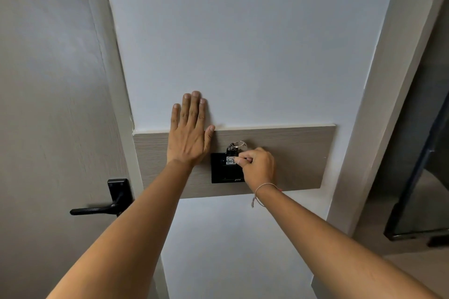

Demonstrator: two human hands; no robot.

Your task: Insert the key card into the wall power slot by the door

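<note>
Pinched between the thumb and curled fingers of the right hand, a small black key card with a white label handwritten "407" and a metal key ring at its top sits against the upper part of the black wall power slot. Its long axis looks upright, ring end up, lower end hidden at the slot. Beside it, the left hand lies flat, fingers spread, across the white wall and wood panel, with a black door handle lower left.
</note>
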